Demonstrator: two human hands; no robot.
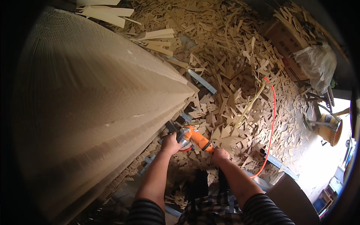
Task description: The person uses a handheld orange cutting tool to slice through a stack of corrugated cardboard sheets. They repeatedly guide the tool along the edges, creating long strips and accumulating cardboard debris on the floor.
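I have the orange power tool (195, 138) in both hands, its working end pressed against the lower edge of the big stack of honeycomb cardboard (93, 108), just under the stack's pointed corner. My left hand (170, 143) is wrapped shut around the grey head of the tool, right beside the cutting end; my right hand (220, 154) is closed on the rear of the orange body. The blade itself is hidden between the head and the stack, so I can't say how deep it sits.

The risks, as I judge them: the left fingers are very close to the cutting end, and a snag in the layered board could kick the tool toward them. The orange cable (273, 123) loops across the floor (300, 157) on my right through loose offcuts (232, 93) — a foot could catch it and jerk the tool. The scraps underfoot look slippery, and dry cardboard litter this thick would take a spark badly.

Containers lie towards the right edge of the floor: a brown cardboard box (287, 43) with strips piled over its top and a white plastic bag (318, 63) against it, contents unseen, and a yellow bucket (330, 127) lying tilted — it looks empty, though the glare makes that uncertain.
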